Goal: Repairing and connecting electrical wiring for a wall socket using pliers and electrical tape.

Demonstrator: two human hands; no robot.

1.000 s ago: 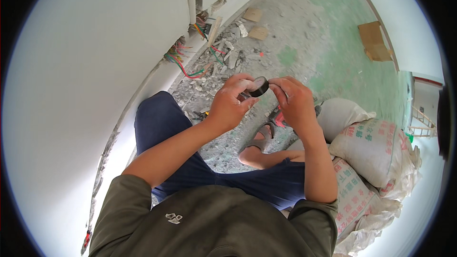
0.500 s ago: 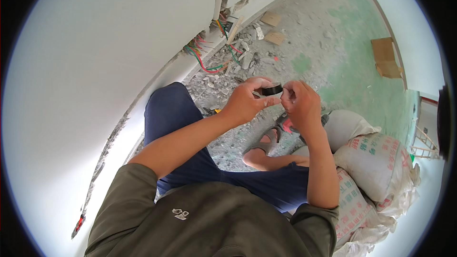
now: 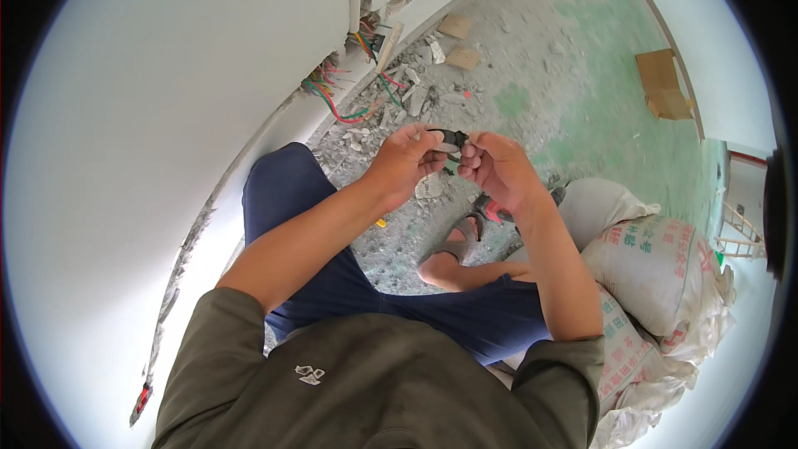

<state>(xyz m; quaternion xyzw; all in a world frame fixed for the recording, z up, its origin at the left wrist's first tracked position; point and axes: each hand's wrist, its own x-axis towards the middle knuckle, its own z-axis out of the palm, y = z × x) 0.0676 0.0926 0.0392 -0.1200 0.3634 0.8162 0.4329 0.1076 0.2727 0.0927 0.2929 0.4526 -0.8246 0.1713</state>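
Up over the rubble-strewn floor, a roll of black electrical tape is held between my two hands. My left hand grips the roll by its side, thumb on top and fingers curled under. At the roll's right edge my right hand is closed, thumb and forefinger pinched where a short dark bit of tape seems to come off. Its other fingers are curled in. Beyond my left hand, red and green wires stick out of a broken hole low in the wall.
A second wire bundle comes out farther along the wall. Broken plaster lies below it. Filled white sacks are piled at my right, near a red and black tool. A cardboard box stands at far right.
Both hands have shifted slightly left and up with the roll. The roll has been turned in my left hand, and my right fingers have moved onto its edge.
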